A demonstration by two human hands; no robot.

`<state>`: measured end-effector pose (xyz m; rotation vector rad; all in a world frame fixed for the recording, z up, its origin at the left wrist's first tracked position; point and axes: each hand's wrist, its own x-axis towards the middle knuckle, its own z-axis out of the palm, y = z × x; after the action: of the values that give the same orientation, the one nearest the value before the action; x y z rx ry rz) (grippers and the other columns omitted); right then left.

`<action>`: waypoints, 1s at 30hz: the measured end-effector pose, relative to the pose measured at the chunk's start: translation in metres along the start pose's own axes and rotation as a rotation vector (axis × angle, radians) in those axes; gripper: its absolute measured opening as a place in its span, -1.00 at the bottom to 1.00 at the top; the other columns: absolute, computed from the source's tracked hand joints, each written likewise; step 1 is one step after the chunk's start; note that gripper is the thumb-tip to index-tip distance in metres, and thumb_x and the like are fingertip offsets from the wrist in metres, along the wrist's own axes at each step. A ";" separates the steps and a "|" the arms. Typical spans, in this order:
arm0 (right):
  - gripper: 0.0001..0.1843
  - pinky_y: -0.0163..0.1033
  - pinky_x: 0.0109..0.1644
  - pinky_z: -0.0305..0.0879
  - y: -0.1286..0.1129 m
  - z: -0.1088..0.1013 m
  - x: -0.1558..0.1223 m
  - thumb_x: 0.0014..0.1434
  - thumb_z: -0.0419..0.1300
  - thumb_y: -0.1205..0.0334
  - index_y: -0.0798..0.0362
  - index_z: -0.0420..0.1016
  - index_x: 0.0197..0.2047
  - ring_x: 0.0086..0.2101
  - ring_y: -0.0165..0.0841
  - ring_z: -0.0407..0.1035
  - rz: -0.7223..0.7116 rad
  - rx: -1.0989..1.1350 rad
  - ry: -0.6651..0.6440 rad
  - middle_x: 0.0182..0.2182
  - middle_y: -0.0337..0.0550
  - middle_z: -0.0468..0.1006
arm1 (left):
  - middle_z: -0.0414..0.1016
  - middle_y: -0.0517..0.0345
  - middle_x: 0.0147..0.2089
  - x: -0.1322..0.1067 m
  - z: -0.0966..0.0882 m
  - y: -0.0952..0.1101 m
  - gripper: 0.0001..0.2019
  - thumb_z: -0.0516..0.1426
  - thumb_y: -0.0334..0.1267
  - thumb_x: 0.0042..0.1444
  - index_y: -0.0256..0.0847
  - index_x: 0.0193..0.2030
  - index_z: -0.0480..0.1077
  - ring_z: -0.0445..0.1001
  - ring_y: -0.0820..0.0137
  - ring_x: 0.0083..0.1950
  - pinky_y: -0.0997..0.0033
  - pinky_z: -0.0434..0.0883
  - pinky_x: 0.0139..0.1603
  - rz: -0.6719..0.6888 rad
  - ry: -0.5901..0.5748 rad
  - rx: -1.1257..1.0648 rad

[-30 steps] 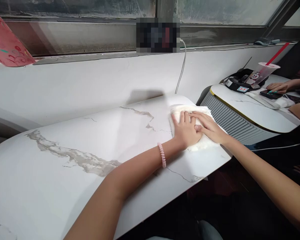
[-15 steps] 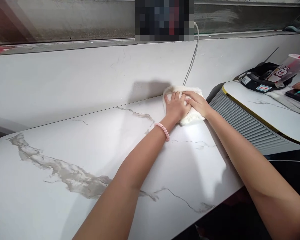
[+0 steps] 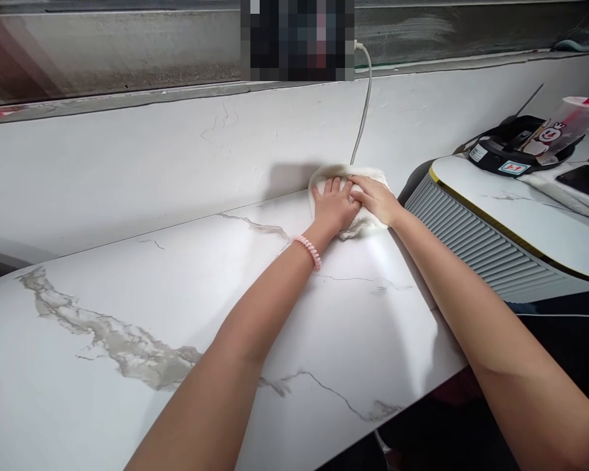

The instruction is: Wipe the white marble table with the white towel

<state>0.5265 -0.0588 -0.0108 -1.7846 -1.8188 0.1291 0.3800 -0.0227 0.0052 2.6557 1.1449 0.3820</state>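
Both hands, left hand (image 3: 334, 208) and right hand (image 3: 377, 198), press flat, fingers spread, on the white fluffy cloth (image 3: 360, 224) at the white marble-veined table's (image 3: 127, 294) far edge; nearer surface looks unwiped.

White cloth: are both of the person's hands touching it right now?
Touching. The head view shows the left hand and right hand pressed flat on the white cloth, side by side.

A pixelated block (image 3: 297, 39) hides something on the window ledge.
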 end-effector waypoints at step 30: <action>-0.38 0.21 0.34 0.04 -0.065 -0.055 -0.203 0.30 -0.03 -0.23 -0.16 0.22 0.32 0.27 -0.08 0.16 -0.027 0.010 0.042 0.26 -0.08 0.32 | 0.05 -0.22 0.45 -0.167 0.009 0.089 -0.39 -0.09 -0.03 0.30 -0.36 0.39 0.08 -0.03 0.01 0.46 -0.33 -0.04 0.38 0.231 0.082 0.065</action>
<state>0.4815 -0.2744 -0.0032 -1.7420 -1.8090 0.0893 0.3330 -0.2057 -0.0011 2.8634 0.8871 0.5065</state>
